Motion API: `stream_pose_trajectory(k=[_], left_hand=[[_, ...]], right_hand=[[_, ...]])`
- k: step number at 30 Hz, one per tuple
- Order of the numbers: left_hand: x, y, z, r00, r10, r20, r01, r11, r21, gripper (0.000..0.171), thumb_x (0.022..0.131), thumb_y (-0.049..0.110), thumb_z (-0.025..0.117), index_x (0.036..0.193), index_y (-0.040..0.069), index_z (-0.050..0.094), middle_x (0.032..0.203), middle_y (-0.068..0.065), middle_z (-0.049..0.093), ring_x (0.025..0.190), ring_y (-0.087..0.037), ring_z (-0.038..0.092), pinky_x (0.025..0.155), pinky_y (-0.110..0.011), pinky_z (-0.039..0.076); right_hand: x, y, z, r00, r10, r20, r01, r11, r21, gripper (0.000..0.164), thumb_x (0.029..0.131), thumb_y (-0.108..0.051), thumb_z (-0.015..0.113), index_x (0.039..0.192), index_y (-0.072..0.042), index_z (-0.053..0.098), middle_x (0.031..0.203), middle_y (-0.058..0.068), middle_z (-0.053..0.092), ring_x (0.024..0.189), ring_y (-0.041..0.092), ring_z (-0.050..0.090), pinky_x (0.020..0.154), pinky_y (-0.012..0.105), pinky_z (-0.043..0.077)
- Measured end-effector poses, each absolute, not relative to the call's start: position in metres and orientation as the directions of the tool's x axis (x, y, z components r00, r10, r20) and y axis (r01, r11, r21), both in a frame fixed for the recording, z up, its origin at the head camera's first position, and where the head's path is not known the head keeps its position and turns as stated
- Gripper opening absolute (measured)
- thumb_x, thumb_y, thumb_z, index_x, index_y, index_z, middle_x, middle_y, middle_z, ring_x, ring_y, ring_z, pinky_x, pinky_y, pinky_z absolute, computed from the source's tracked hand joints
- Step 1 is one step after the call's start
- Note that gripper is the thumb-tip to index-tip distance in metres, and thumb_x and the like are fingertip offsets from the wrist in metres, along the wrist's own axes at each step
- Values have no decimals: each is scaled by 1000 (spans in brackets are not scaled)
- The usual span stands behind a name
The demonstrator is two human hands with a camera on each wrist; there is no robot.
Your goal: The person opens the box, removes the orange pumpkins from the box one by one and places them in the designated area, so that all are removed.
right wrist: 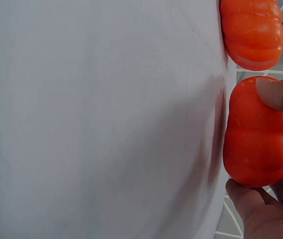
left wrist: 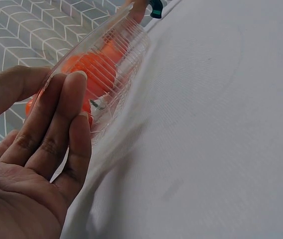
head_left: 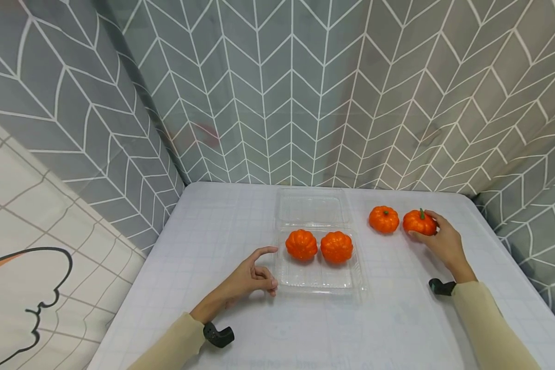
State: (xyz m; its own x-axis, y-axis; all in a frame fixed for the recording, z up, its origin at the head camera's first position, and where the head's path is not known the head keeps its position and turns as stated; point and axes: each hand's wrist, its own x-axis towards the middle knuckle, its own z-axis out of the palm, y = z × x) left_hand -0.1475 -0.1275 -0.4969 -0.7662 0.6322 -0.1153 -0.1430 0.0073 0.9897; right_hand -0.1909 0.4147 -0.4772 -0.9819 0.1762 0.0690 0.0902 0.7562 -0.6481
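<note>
My right hand point(head_left: 445, 245) holds a small orange toy pumpkin point(right wrist: 258, 142) at the table's right side, thumb on one side and fingers on the other. In the head view its green stem points up. Just left of it sits another orange pumpkin point(head_left: 384, 220), also stem up. Two more pumpkins, a left one point(head_left: 301, 245) and a right one point(head_left: 336, 247), lie in the clear plastic container point(head_left: 314, 277), no stems showing from above. At the container's left edge is my left hand point(head_left: 247, 277), thumb and bent fingers apart, fingertips right at the rim point(left wrist: 126, 17).
The container's clear lid point(head_left: 312, 208) lies folded back behind it. A white cloth covers the table point(head_left: 213, 221). Grey curtains point(head_left: 277, 103) with white chevron lines hang behind and at both sides. Each wrist wears a black device point(head_left: 218, 335).
</note>
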Motion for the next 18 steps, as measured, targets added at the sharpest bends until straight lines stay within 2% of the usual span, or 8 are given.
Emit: stream_pose_trajectory(k=[18], left_hand=[[-148, -127, -497, -768, 629, -119, -138, 18, 990, 88, 91, 5, 78, 161, 17, 25, 90, -16, 73, 80, -27, 73, 83, -43, 60]], right_hand=[[-201, 418, -476, -984, 178, -8, 142, 751, -644, 96, 96, -50, 70, 159, 5, 22, 151, 43, 31, 130, 61, 35, 102, 76, 35]])
